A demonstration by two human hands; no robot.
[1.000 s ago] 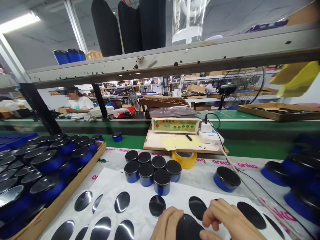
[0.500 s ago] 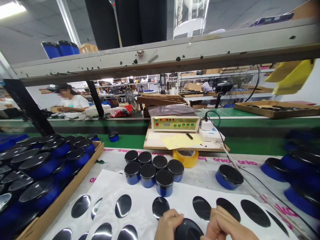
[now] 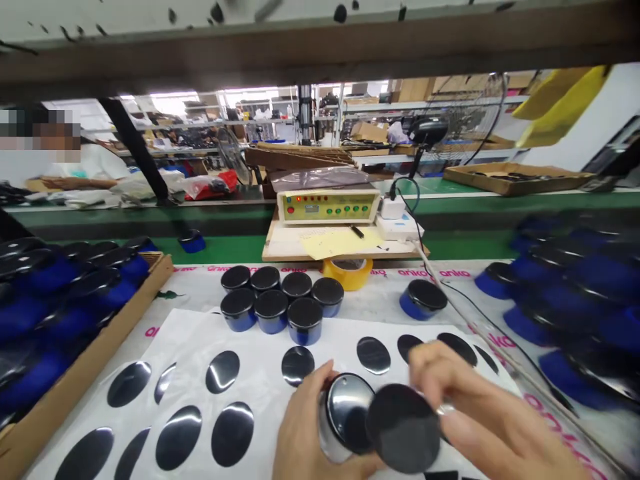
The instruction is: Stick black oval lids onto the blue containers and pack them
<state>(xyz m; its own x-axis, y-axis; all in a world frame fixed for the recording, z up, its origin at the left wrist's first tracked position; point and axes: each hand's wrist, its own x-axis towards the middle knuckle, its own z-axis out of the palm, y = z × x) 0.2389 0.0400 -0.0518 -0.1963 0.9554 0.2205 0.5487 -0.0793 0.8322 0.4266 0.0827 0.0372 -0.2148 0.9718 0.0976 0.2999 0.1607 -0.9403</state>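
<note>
My left hand (image 3: 305, 427) is wrapped round a small round jar (image 3: 344, 417) with a shiny face, tilted toward me at the bottom centre. My right hand (image 3: 470, 410) pinches a round black disc (image 3: 404, 428), held just in front of the jar's face and overlapping its right side. Both hands hover above a white sheet (image 3: 260, 380) that carries several glossy black oval stickers (image 3: 223, 371).
Several blue jars with black lids (image 3: 273, 301) stand in a cluster beyond the sheet, one more (image 3: 423, 299) to the right. A cardboard tray of blue jars (image 3: 60, 300) fills the left, more jars (image 3: 565, 293) lie right. A yellow tape roll (image 3: 347, 272), a tester box (image 3: 327, 205) and a cable (image 3: 480, 320) sit behind. A person sits far left.
The camera has tipped down and moved closer. The jar has been lifted and turned so its shiny face shows, and my right hand now holds the black disc apart from it.
</note>
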